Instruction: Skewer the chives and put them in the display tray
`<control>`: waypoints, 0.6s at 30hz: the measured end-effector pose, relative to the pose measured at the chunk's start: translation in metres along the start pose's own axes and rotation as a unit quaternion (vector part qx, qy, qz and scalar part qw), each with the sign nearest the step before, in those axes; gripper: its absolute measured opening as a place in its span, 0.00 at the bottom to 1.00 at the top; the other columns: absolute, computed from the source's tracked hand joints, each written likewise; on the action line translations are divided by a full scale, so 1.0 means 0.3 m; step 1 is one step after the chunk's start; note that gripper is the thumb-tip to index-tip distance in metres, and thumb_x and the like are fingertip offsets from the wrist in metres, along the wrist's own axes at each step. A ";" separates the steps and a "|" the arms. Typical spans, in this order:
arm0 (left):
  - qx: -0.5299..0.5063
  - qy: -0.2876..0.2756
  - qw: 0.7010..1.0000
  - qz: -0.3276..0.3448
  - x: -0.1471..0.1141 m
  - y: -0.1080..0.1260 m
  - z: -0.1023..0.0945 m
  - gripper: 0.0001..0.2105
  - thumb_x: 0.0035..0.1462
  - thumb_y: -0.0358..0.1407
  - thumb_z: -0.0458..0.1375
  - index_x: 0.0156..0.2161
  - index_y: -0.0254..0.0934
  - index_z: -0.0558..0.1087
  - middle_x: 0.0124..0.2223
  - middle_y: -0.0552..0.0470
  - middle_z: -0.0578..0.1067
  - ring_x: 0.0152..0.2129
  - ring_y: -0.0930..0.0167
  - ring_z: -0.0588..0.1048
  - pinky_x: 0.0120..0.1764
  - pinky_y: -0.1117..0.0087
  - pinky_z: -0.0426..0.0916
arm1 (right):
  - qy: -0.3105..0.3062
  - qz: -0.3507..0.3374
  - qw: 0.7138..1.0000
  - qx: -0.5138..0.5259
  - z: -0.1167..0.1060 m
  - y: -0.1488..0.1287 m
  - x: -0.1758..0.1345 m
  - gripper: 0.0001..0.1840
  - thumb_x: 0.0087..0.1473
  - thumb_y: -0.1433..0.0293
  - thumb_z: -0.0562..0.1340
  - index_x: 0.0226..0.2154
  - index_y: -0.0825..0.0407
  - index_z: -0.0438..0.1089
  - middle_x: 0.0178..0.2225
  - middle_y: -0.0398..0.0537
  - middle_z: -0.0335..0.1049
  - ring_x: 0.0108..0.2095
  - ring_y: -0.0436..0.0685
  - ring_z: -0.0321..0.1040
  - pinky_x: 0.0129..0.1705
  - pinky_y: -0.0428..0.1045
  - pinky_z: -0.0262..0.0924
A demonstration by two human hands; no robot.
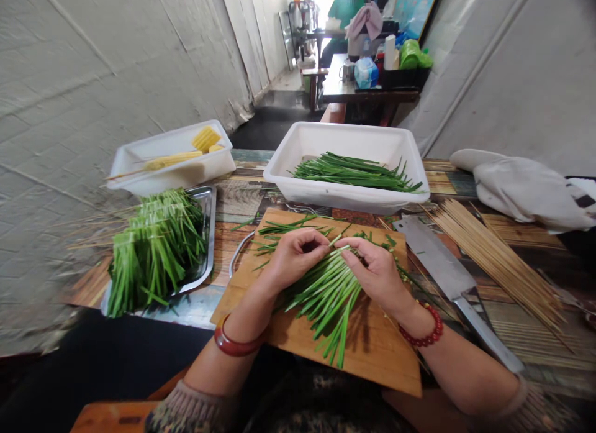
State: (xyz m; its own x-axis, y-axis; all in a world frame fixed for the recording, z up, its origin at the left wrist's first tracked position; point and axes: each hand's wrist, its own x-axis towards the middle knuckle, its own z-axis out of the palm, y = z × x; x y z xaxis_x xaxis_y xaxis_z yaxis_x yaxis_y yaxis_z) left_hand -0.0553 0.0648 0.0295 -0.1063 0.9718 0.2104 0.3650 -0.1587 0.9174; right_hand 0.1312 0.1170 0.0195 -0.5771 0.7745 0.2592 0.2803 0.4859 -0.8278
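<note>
A fan of garlic chives lies over the wooden cutting board, pale ends away from me and green tips toward me. At the pale ends, my left hand pinches a chive between thumb and index finger. Close beside it, my right hand has its thumb and fingers closed on the ends of the chives. Whether a skewer is between my fingers I cannot make out. Loose chive pieces are scattered on the far part of the board.
Skewered chives fill a metal tray at left. A white tub holds more chives; another holds skewered yellow food. Right lie a cleaver, bamboo skewers and a white cloth item. A person is beyond.
</note>
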 end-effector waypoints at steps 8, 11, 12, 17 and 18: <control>0.017 0.017 0.999 0.024 -0.002 -0.013 0.007 0.05 0.54 0.31 0.60 0.29 0.33 0.76 0.27 0.53 0.74 0.24 0.74 0.69 0.29 0.74 0.61 | -0.004 0.006 1.000 0.009 0.002 0.004 0.000 0.11 0.61 0.67 0.58 0.42 0.50 0.74 0.40 0.48 0.80 0.36 0.55 0.75 0.39 0.49 0.66; 0.018 0.023 0.999 0.039 -0.002 -0.010 0.009 0.05 0.55 0.30 0.60 0.28 0.34 0.76 0.27 0.53 0.74 0.25 0.74 0.70 0.30 0.74 0.62 | -0.008 0.008 1.000 0.012 0.005 0.010 0.000 0.10 0.61 0.67 0.57 0.42 0.50 0.73 0.40 0.48 0.79 0.36 0.55 0.75 0.39 0.49 0.65; 0.018 0.024 0.999 0.041 -0.002 -0.009 0.009 0.05 0.54 0.30 0.60 0.28 0.34 0.76 0.26 0.54 0.74 0.25 0.75 0.70 0.30 0.74 0.61 | -0.007 0.009 1.000 0.013 0.007 0.012 0.000 0.10 0.61 0.67 0.57 0.42 0.50 0.73 0.40 0.48 0.78 0.35 0.54 0.74 0.38 0.48 0.65; 0.019 0.018 0.999 0.035 -0.001 -0.004 0.009 0.05 0.54 0.29 0.60 0.27 0.34 0.75 0.26 0.54 0.73 0.25 0.75 0.69 0.31 0.74 0.61 | 0.010 0.025 1.000 0.003 0.011 0.013 -0.004 0.13 0.60 0.68 0.58 0.48 0.51 0.68 0.23 0.37 0.64 0.22 0.50 0.59 0.27 0.46 0.56; 0.017 0.015 0.999 0.032 -0.001 -0.003 0.009 0.05 0.53 0.29 0.60 0.27 0.34 0.75 0.26 0.54 0.74 0.26 0.74 0.70 0.31 0.74 0.61 | 0.011 0.022 1.000 0.001 0.011 0.011 -0.005 0.15 0.60 0.68 0.58 0.50 0.51 0.67 0.21 0.35 0.59 0.21 0.49 0.56 0.26 0.46 0.54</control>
State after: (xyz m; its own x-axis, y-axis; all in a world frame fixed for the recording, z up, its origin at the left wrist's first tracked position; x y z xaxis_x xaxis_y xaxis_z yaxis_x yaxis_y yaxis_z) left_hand -0.0531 0.0650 0.0278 -0.1099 0.9539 0.2793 0.4037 -0.2140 0.8895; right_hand 0.1304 0.1161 0.0147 -0.5475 0.8038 0.2328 0.3034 0.4500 -0.8399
